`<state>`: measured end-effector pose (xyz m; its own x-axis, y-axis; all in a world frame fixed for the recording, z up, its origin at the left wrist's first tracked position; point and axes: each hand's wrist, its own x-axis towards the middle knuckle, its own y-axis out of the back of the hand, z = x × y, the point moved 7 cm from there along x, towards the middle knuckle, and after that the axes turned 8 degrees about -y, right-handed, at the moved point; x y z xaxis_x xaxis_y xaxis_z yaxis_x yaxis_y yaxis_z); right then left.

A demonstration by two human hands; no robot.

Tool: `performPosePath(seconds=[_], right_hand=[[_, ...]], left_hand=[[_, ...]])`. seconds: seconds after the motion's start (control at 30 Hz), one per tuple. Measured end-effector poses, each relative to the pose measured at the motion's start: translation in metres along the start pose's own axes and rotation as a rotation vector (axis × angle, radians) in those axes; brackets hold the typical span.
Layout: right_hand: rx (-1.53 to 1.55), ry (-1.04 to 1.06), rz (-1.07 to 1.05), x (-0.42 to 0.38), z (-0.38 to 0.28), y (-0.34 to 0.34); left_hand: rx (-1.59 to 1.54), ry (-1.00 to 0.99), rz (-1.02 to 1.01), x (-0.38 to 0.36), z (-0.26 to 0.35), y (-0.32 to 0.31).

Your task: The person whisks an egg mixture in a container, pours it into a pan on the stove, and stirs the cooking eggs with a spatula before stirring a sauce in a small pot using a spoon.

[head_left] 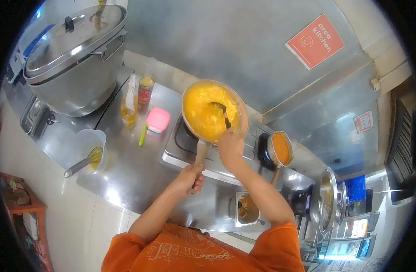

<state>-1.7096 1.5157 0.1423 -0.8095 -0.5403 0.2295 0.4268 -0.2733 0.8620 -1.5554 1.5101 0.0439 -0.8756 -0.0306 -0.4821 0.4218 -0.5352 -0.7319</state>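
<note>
Pan [244,119] over stove [172,155]: your left hand [190,178] wraps handle [202,154] near six o'clock; your right hand [230,146] grips black utensil [225,117], dipped in yellow food [200,109] from five o'clock.

One wide head-worn view, forward and down at close range over the frying pan [244,114]

My left grip [190,177] was closed round the handle [202,153] of a pan [243,119] on the stove [172,153], and my right grip [230,147] held a black utensil [226,120] in its yellow mixture [199,106]. A saucepan [270,152] of orange sauce [281,147] stood at the right-hand burner [263,149]. To the left, the table [128,170] carried a pink box [158,119], a bottle [129,109], a can [145,91] and a jug [91,135] with a whisk [83,165].
</note>
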Motion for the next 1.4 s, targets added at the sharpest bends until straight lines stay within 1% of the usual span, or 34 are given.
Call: performPosePath(seconds=[0.03, 0.07, 0.1, 0.13, 0.2, 0.23, 0.3, 0.37, 0.43, 0.53, 0.6, 0.63, 0.67, 0.7, 0.73, 0.77, 0.8, 0.83, 0.9, 0.97, 1.03, 1.1, 1.17, 1.2, 1.27, 1.3, 1.33, 1.37, 1.4], right_hand=[[0.002, -0.006, -0.06, 0.01, 0.005, -0.002], [-0.001, -0.009, -0.055, 0.02, 0.015, 0.012], [0.046, 0.031, -0.106, 0.028, 0.026, 0.025], [0.094, 0.077, -0.157, 0.033, 0.035, 0.044], [0.083, 0.056, -0.228, 0.03, 0.055, 0.088], [0.081, 0.067, -0.23, 0.022, 0.057, 0.114], [0.026, 0.186, -0.291, -0.001, 0.056, 0.152], [0.089, 0.316, -0.359, -0.025, 0.038, 0.157], [0.087, 0.493, -0.259, -0.051, 0.008, 0.154], [0.105, 0.49, -0.197, -0.069, -0.037, 0.12], [0.039, 0.217, -0.256, -0.063, -0.049, 0.085], [0.041, 0.221, -0.253, -0.06, -0.059, 0.068], [0.01, 0.205, -0.177, -0.054, -0.067, 0.053], [-0.021, 0.187, -0.1, -0.049, -0.071, 0.046], [-0.018, 0.185, -0.096, -0.042, -0.074, 0.043], [0.061, 0.099, -0.12, -0.032, -0.071, 0.042], [0.138, 0.014, -0.144, -0.021, -0.068, 0.04], [0.139, 0.013, -0.137, -0.01, -0.067, 0.032], [0.018, 0.146, -0.072, 0.015, -0.058, 0.02], [0.134, 0.222, -0.313, 0.028, -0.02, 0.083], [0.174, 0.041, -0.27, 0.049, 0.027, 0.103], [0.119, 0.016, -0.336, 0.065, 0.066, 0.118], [0.063, 0.002, -0.36, 0.078, 0.092, 0.119], [0.061, -0.004, -0.366, 0.086, 0.098, 0.116], [0.002, -0.057, -0.661, 0.091, 0.112, 0.084], [0.001, -0.065, -0.659, 0.097, 0.122, 0.063], [0.105, -0.042, -0.7, 0.106, 0.127, 0.034], [0.207, -0.011, -0.737, 0.113, 0.125, 0.018], [0.204, -0.006, -0.735, 0.113, 0.121, 0.014]], left_hand=[[-0.013, -0.001, -0.003, 0.001, -0.001, 0.001], [-0.025, -0.003, -0.005, 0.002, -0.002, 0.002], [-0.026, -0.009, -0.008, 0.001, -0.001, 0.0], [-0.021, -0.007, -0.01, -0.001, 0.0, -0.001], [-0.031, -0.012, -0.002, -0.002, 0.002, 0.0], [-0.032, -0.012, -0.01, -0.002, 0.001, 0.0], [-0.033, -0.009, -0.015, -0.002, 0.001, -0.001], [-0.065, -0.002, -0.012, -0.002, 0.0, -0.002], [-0.064, 0.006, -0.021, 0.0, -0.002, -0.001], [-0.047, -0.019, -0.039, 0.006, -0.005, 0.002], [-0.028, -0.048, -0.052, 0.005, -0.002, 0.001], [0.05, -0.063, -0.063, 0.001, 0.001, -0.002], [0.129, -0.077, -0.075, -0.001, 0.004, -0.003], [0.131, -0.08, -0.074, 0.0, 0.003, -0.003], [0.043, -0.059, -0.051, 0.003, 0.0, 0.0], [-0.045, -0.037, -0.028, 0.003, -0.003, 0.002], [-0.042, -0.042, -0.031, 0.003, -0.002, 0.001], [-0.048, -0.027, -0.024, 0.003, -0.002, 0.001], [-0.053, -0.015, -0.02, 0.002, -0.001, 0.0], [-0.055, 0.004, -0.032, 0.002, -0.002, -0.001], [-0.056, -0.006, -0.027, 0.001, -0.001, -0.001], [-0.067, -0.011, -0.017, 0.002, -0.001, -0.001], [-0.069, 0.008, -0.042, 0.002, -0.003, 0.0], [-0.067, 0.016, -0.044, 0.002, -0.004, 0.0], [-0.064, 0.004, -0.019, 0.001, -0.003, 0.0], [-0.061, 0.006, -0.026, 0.0, -0.003, -0.002], [-0.02, -0.01, 0.003, -0.002, -0.002, -0.001], [0.017, -0.031, 0.034, -0.002, 0.0, 0.0], [0.012, -0.035, 0.035, -0.001, -0.001, 0.001]])
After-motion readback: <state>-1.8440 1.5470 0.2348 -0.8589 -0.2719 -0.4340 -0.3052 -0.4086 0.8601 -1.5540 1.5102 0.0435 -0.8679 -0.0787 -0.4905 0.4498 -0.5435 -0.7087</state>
